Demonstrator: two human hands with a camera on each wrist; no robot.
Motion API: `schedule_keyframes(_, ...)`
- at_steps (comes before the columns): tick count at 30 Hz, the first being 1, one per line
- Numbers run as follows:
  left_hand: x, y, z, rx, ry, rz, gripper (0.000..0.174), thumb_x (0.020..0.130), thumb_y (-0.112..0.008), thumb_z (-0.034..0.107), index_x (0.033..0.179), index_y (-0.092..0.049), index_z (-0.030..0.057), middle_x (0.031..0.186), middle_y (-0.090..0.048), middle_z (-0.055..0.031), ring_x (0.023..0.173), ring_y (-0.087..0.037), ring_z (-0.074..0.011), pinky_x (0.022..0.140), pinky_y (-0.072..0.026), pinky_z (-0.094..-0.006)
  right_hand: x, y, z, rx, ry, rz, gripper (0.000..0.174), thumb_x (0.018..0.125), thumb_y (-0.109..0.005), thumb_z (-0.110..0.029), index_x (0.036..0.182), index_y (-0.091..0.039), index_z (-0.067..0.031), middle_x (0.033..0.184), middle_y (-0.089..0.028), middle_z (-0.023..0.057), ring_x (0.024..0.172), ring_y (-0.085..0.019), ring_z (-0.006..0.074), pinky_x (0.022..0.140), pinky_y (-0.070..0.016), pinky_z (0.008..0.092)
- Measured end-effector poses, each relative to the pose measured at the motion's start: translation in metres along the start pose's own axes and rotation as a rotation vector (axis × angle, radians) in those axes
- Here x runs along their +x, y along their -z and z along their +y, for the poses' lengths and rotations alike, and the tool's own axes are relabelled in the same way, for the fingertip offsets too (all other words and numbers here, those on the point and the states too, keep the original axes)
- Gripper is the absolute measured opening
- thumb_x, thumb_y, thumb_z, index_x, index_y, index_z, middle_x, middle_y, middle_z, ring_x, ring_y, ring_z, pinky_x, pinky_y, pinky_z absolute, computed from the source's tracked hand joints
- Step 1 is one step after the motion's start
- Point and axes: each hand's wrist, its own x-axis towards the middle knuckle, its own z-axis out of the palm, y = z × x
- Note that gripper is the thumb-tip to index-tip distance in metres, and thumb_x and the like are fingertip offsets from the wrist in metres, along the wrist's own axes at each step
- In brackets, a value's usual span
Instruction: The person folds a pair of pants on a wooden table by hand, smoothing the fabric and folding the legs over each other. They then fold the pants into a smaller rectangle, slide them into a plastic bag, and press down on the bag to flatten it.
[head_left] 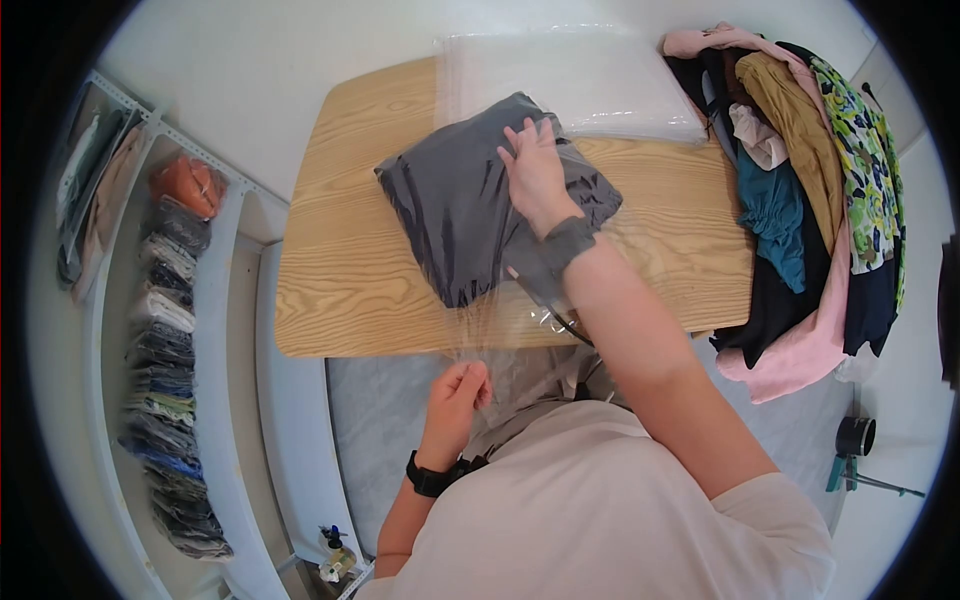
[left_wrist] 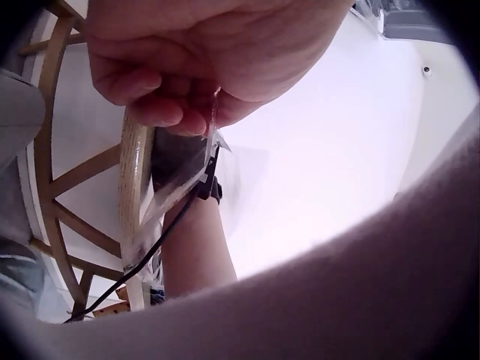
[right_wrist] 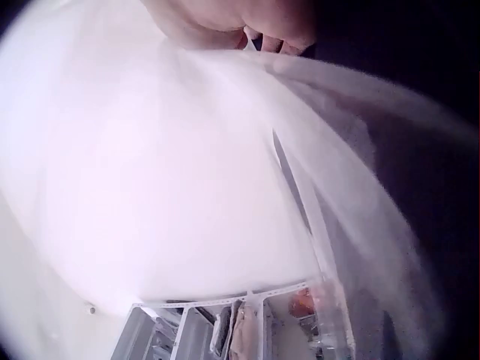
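Note:
A folded dark grey garment (head_left: 450, 190) lies in a clear plastic bag (head_left: 478, 325) on the wooden table, the bag's loose end hanging over the front edge. My left hand (head_left: 459, 395) pinches that end just off the table; in the left wrist view the thumb and curled fingers (left_wrist: 166, 112) hold a thin strip of the film. On top of the garment rests my right hand (head_left: 538, 172), its fingers spread and fairly straight. Film spreads widely below the right hand (right_wrist: 255, 19) in the right wrist view, where its fingertips are mostly hidden.
A stack of clear bags (head_left: 580, 80) lies at the table's back. Loose clothes (head_left: 800, 170) are heaped over the right end. To the left stands a white shelf (head_left: 215, 330) with bagged folded clothes (head_left: 165, 350). A black cable (head_left: 570, 328) runs near the right forearm.

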Motion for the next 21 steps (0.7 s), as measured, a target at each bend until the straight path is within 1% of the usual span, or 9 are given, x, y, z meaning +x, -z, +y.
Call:
schedule_keyframes(5,0.005,0.002,-0.002,-0.047,-0.014,-0.042,0.027,0.097,-0.052,0.025,0.078,-0.056,0.0059,0.07,-0.052,0.0022,0.064,-0.046,-0.0065,0.061,-0.0387,-0.022,-0.002,0.008,-0.008,0.059,-0.036,-0.05,0.07,0.097,-0.041,-0.01,0.149,0.006,-0.012,0.156,-0.007,0.0121,0.133,-0.033,0.0276,0.104,-0.0335,0.038)
schedule_keyframes(8,0.001,0.003,-0.002,-0.035,0.007,-0.04,0.025,0.096,-0.053,0.024,0.079,-0.056,0.006,0.07,-0.053,0.0022,0.065,-0.047,-0.0066,0.061,-0.0391,-0.0221,-0.041,0.013,-0.03,0.281,-0.275,-0.045,0.063,0.096,-0.043,-0.01,0.148,-0.008,-0.007,0.154,-0.013,0.0141,0.13,-0.037,0.0263,0.104,-0.0359,0.0366)
schedule_keyframes(10,0.001,0.007,-0.002,0.001,-0.017,-0.047,0.021,0.095,-0.055,0.021,0.079,-0.057,0.0065,0.07,-0.053,0.0023,0.064,-0.047,-0.0065,0.061,-0.0392,-0.0222,-0.072,0.019,-0.042,0.248,-0.587,-0.055,0.05,0.096,-0.045,-0.01,0.143,-0.029,-0.0033,0.147,-0.03,0.0159,0.126,-0.043,0.0251,0.102,-0.0386,0.0342)
schedule_keyframes(12,-0.001,0.017,-0.007,-0.021,-0.036,-0.063,0.02,0.094,-0.056,0.019,0.078,-0.057,0.0068,0.069,-0.053,0.0024,0.063,-0.047,-0.0065,0.061,-0.0389,-0.0219,-0.113,0.021,-0.065,0.137,-0.65,-0.128,0.041,0.096,-0.049,-0.013,0.135,-0.043,-0.0009,0.136,-0.047,0.0144,0.122,-0.048,0.0238,0.1,-0.0403,0.0315)
schedule_keyframes(14,-0.001,0.03,-0.013,-0.042,-0.06,-0.083,0.019,0.093,-0.057,0.017,0.077,-0.057,0.007,0.068,-0.054,0.0024,0.062,-0.047,-0.0065,0.061,-0.0386,-0.0216,-0.159,0.043,-0.085,-0.143,-0.588,-0.377,0.041,0.094,-0.053,-0.016,0.132,-0.047,-0.002,0.132,-0.051,0.012,0.119,-0.05,0.0232,0.1,-0.0402,0.0319)
schedule_keyframes(16,-0.005,0.047,-0.02,-0.017,-0.038,-0.081,0.017,0.091,-0.058,0.015,0.075,-0.058,0.0072,0.066,-0.053,0.0025,0.061,-0.047,-0.0067,0.06,-0.0373,-0.0209,-0.196,0.051,-0.127,-0.783,-0.646,-0.689,0.041,0.093,-0.055,-0.018,0.132,-0.049,-0.004,0.134,-0.051,0.0105,0.118,-0.052,0.0209,0.099,-0.0402,0.0314)
schedule_keyframes(18,-0.008,0.06,-0.022,-0.024,-0.038,-0.09,0.016,0.089,-0.059,0.013,0.074,-0.058,0.0078,0.066,-0.054,0.0021,0.061,-0.048,-0.0065,0.059,-0.0361,-0.021,-0.205,0.075,-0.158,-0.869,-0.459,-1.103,0.035,0.092,-0.057,-0.017,0.125,-0.057,-0.0053,0.123,-0.06,0.0094,0.108,-0.058,0.0208,0.093,-0.0439,0.0308)
schedule_keyframes(20,-0.012,0.065,-0.01,0.156,-0.053,-0.027,0.018,0.09,-0.058,0.016,0.074,-0.058,0.0077,0.067,-0.055,0.0012,0.062,-0.048,-0.0063,0.059,-0.0364,-0.0223,-0.191,0.082,-0.208,-0.996,-0.728,-1.205,0.03,0.094,-0.053,-0.014,0.12,-0.06,-0.0017,0.112,-0.065,0.0107,0.096,-0.062,0.0164,0.084,-0.0477,0.0281)
schedule_keyframes(21,-0.01,0.067,-0.003,0.191,-0.071,-0.009,0.024,0.093,-0.056,0.022,0.075,-0.058,0.0069,0.07,-0.057,0.0002,0.064,-0.049,-0.0071,0.06,-0.0366,-0.0232,-0.191,0.104,-0.219,-0.876,-0.674,-0.916,0.026,0.095,-0.053,-0.018,0.111,-0.063,-0.0012,0.105,-0.066,0.0102,0.09,-0.062,0.0158,0.08,-0.0484,0.0277)
